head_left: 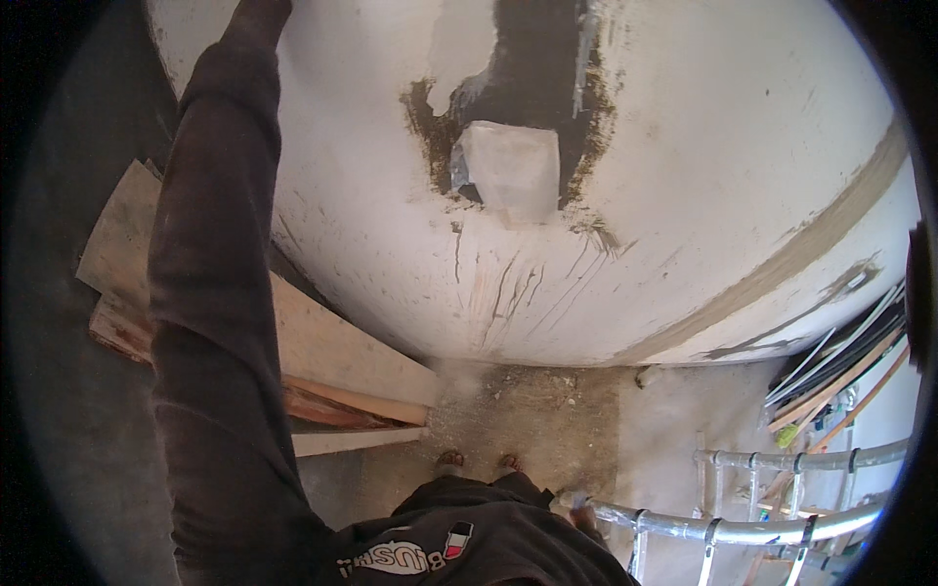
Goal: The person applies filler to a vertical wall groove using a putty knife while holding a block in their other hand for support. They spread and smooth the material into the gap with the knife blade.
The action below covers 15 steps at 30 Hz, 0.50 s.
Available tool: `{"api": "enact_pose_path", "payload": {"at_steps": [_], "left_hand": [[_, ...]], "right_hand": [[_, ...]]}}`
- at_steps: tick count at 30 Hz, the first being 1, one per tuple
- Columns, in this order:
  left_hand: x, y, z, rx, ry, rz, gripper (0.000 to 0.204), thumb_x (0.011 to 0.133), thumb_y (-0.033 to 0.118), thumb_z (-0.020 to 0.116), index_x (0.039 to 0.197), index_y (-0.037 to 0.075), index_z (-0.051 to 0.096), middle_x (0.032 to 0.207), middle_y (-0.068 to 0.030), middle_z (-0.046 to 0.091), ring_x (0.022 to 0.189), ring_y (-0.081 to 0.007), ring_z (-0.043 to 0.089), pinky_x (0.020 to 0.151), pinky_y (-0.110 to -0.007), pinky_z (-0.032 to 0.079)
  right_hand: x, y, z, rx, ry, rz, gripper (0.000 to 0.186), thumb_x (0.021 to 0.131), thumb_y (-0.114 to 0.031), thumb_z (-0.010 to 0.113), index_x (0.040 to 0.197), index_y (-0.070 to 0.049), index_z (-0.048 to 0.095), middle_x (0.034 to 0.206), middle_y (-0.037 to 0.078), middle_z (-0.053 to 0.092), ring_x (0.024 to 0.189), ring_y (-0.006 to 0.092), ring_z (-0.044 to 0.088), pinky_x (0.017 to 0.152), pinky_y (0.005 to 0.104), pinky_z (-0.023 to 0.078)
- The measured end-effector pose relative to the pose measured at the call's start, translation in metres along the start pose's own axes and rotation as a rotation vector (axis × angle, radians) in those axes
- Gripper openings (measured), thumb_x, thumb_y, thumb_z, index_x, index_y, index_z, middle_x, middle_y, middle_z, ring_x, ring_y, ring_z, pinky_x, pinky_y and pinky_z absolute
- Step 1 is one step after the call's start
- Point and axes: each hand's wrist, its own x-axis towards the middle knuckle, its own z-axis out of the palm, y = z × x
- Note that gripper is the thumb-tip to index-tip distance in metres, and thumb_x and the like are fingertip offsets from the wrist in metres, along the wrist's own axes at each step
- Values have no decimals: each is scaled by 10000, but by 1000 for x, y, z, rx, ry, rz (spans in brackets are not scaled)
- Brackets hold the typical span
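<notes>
My left arm in a dark sleeve stretches up along the left side toward the white wall. Its hand is beyond the upper edge; only the wrist shows. Low down beside my body, my right hand is small and partly hidden, and it appears closed round the end of a silvery metal ladder. On the wall is a dark grey, rough-edged patch. A whitish, translucent sheet covers its lower part, and dark streaks run down below it.
Wooden boards lean at the left, beside my left arm. Pipes and wood strips are piled at the right, by the wall's foot. A grey-brown band crosses the wall on the right. The dusty floor has debris on it.
</notes>
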Motion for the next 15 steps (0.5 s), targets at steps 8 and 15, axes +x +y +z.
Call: {"api": "enact_pose_path", "payload": {"at_steps": [8, 15], "left_hand": [[3, 6, -5, -92, -127, -169, 390, 1090, 414, 414, 1061, 69, 594, 854, -169, 632, 749, -362, 571, 729, -471, 447], [19, 36, -59, -341, -270, -404, 357, 1080, 426, 464, 1092, 97, 602, 915, -134, 616, 824, -211, 544, 777, -393, 443]], "right_hand": [[-5, 37, 36, 443, -51, -83, 119, 880, -105, 613, 899, 8, 643, 755, 203, 682, 670, 353, 678, 559, 478, 533], [-14, -132, -132, 1229, -227, -338, 124, 908, -46, 518, 1017, 11, 533, 659, 108, 582, 505, 238, 609, 423, 394, 501]]}}
